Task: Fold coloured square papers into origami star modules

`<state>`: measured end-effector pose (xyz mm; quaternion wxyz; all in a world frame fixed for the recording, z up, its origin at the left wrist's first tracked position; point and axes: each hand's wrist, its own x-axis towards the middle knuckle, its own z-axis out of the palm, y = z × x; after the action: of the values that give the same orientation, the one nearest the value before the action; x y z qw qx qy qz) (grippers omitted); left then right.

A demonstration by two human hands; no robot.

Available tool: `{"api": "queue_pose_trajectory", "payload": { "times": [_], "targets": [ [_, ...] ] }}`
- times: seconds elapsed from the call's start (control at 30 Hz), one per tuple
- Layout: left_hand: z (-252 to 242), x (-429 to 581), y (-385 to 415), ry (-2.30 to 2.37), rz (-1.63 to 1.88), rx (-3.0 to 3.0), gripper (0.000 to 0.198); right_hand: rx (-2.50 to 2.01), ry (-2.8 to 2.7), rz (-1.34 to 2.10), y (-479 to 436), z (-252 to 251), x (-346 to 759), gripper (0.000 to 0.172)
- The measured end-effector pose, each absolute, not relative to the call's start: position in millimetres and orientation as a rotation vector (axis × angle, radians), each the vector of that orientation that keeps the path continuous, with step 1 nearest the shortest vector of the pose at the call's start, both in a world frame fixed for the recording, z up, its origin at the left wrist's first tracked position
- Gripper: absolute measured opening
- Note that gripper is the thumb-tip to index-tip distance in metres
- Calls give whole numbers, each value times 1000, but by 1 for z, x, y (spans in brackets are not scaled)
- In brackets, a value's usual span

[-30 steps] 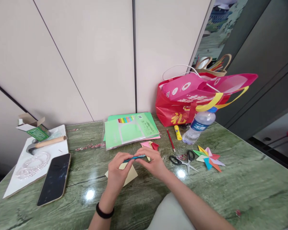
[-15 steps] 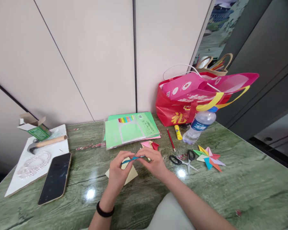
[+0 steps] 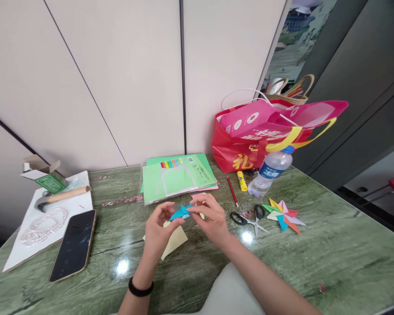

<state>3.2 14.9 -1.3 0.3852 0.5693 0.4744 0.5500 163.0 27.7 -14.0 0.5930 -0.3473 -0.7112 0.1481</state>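
Both hands hold a small folded blue paper piece [image 3: 180, 212] a little above the green marble table [image 3: 331, 258]. My left hand [image 3: 157, 229] pinches its left end with thumb and fingers, and my right hand [image 3: 208, 216] pinches its right end. Under the hands lies a pale yellow paper square [image 3: 175, 239]. Just behind my right hand a pink and red folded scrap is mostly hidden. A black band sits on my left wrist.
A pack of coloured paper [image 3: 177, 177] lies behind the hands. Right of them: scissors [image 3: 249, 217], a red pencil [image 3: 231, 190], a glue stick [image 3: 242, 180], a water bottle [image 3: 269, 171], a multicoloured paper star [image 3: 284, 215], a red bag [image 3: 256, 135]. Left: a phone [image 3: 74, 244], a hammer [image 3: 61, 197], beads.
Both hands have lifted slightly and turned the blue piece, so more of its flat face shows instead of a thin edge. The camera has shifted a little.
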Motion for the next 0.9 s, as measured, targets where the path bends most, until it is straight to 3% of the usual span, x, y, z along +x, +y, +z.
{"api": "queue_pose_trajectory", "payload": {
  "times": [0.13,0.47,0.7,0.9],
  "targets": [
    [2,8,12,1033,1219,1227,36,-806,-1626,423,26,-14,163,20],
    [1,4,14,1192,1329,1178,31,-779,-1719,710,30,-16,159,29],
    [2,7,14,1208,1350,1079,46,-777,-1679,840,32,-23,159,17],
    [0,7,15,1165,1280,956,44,-775,-1664,900,33,-25,159,14]
  ]
}}
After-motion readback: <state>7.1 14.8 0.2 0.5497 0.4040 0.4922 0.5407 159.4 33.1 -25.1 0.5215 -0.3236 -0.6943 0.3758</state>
